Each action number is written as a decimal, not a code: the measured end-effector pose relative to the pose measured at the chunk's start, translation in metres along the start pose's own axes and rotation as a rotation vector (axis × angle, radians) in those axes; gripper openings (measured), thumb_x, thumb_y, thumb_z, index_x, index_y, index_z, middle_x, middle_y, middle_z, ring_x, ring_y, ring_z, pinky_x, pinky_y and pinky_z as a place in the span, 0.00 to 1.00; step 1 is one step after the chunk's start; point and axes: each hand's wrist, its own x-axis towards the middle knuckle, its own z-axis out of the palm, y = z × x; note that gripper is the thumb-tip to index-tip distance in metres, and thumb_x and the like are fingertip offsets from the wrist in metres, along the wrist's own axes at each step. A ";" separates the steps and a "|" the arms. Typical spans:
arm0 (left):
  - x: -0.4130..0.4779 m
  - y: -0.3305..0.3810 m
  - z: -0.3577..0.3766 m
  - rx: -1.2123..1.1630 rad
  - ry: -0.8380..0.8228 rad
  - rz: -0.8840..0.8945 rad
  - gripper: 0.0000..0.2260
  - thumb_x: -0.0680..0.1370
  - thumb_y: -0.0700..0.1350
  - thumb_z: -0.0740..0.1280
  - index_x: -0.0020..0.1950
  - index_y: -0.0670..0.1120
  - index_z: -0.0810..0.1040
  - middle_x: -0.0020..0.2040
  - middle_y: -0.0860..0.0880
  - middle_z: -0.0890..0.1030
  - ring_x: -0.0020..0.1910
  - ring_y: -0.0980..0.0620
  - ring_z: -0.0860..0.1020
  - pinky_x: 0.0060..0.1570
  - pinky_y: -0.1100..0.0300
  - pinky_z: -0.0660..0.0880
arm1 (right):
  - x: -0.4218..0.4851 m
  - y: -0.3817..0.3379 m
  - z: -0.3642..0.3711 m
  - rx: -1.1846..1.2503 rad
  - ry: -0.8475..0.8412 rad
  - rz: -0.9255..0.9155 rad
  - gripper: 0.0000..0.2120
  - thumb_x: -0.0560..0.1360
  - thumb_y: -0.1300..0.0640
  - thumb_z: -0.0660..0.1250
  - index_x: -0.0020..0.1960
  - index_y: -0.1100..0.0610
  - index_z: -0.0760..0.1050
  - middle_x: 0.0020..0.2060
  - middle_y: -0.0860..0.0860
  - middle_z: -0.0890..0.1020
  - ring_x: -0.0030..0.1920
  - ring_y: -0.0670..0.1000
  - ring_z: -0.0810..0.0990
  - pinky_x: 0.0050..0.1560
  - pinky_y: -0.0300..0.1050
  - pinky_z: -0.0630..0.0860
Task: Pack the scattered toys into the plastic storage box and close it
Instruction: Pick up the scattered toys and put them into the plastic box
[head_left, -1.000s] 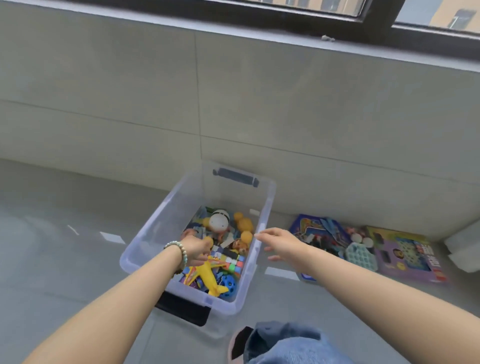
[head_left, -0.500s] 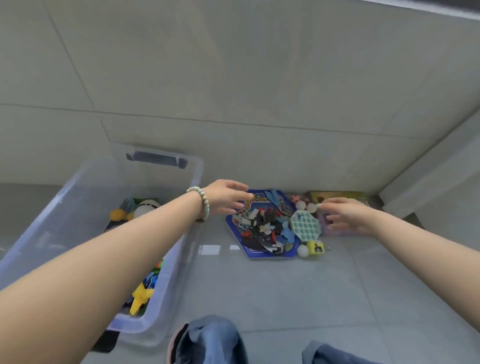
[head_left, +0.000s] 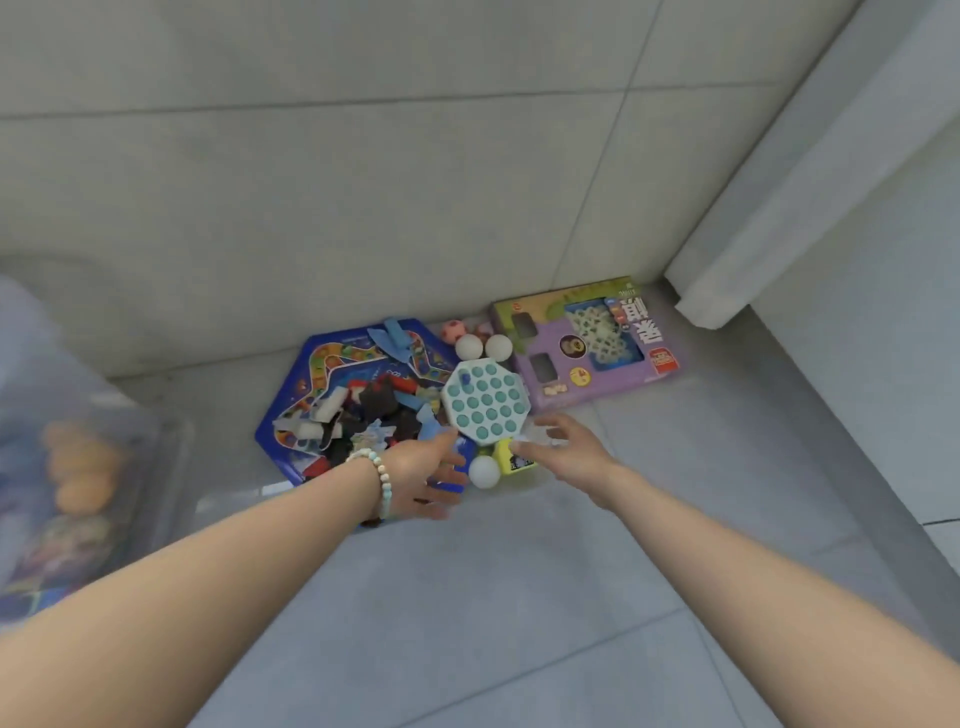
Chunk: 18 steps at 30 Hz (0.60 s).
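Note:
On the floor by the wall lies a blue hexagonal puzzle tray (head_left: 311, 384) heaped with loose pieces. A white octagonal pop toy with teal bubbles (head_left: 485, 402) rests on its right edge. A white ball (head_left: 484, 472) and a small yellow cube (head_left: 514, 456) sit just in front, with two more white balls (head_left: 483, 347) and a pink ball behind. My left hand (head_left: 428, 475), bead bracelet at the wrist, hovers with spread fingers over the tray's near right corner. My right hand (head_left: 563, 452) reaches with open fingers to the yellow cube. The clear storage box (head_left: 78, 467) shows blurred at the left edge.
A purple and green game box (head_left: 587, 348) lies flat against the wall to the right of the toys. A white ledge or cabinet base (head_left: 779, 218) runs along the right. Grey floor tiles spread in front of the toys.
The view has swung right and down, away from the storage box. Both hands have come nearer together at the front of the toy pile; the right hand moved from the game box to the yellow cube.

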 end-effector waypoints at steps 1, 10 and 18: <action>0.008 -0.005 0.003 -0.062 -0.008 -0.020 0.22 0.81 0.56 0.52 0.64 0.41 0.72 0.53 0.44 0.78 0.53 0.45 0.75 0.58 0.50 0.72 | 0.009 0.006 0.010 0.011 0.020 -0.028 0.27 0.69 0.52 0.74 0.65 0.54 0.70 0.64 0.54 0.71 0.59 0.51 0.72 0.52 0.42 0.70; 0.042 -0.019 0.013 -0.438 -0.189 -0.106 0.25 0.80 0.59 0.53 0.65 0.41 0.71 0.61 0.41 0.77 0.52 0.42 0.79 0.49 0.50 0.77 | 0.009 0.021 0.021 0.170 0.262 -0.175 0.16 0.69 0.61 0.73 0.55 0.55 0.74 0.50 0.50 0.79 0.49 0.50 0.79 0.49 0.38 0.73; 0.024 -0.018 -0.008 -0.687 -0.063 0.020 0.16 0.75 0.45 0.67 0.61 0.42 0.74 0.51 0.39 0.78 0.44 0.43 0.80 0.36 0.52 0.81 | 0.002 0.027 0.035 0.166 0.119 -0.208 0.10 0.73 0.56 0.70 0.53 0.53 0.74 0.53 0.49 0.78 0.51 0.50 0.77 0.48 0.36 0.74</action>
